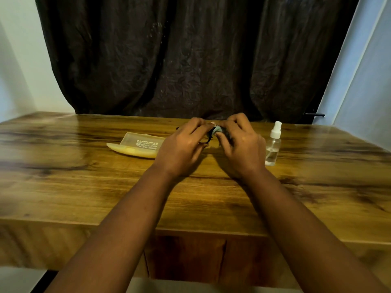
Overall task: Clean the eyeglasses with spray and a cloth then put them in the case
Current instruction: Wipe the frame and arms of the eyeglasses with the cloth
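Translucent yellowish plastic forms the open case (136,146), which lies on the wooden table (84,187) at 9 o'clock from the hands, its long axis running left to right. Left hand (182,144) pinches the dark frame of the eyeglasses (208,138); right hand (239,144) pinches the grey-blue cloth (218,130) against them, so the glasses sit between both grips above the table. Left hand is nearer the case for stowing; spray bottle (273,144) stands upright at 3 o'clock.
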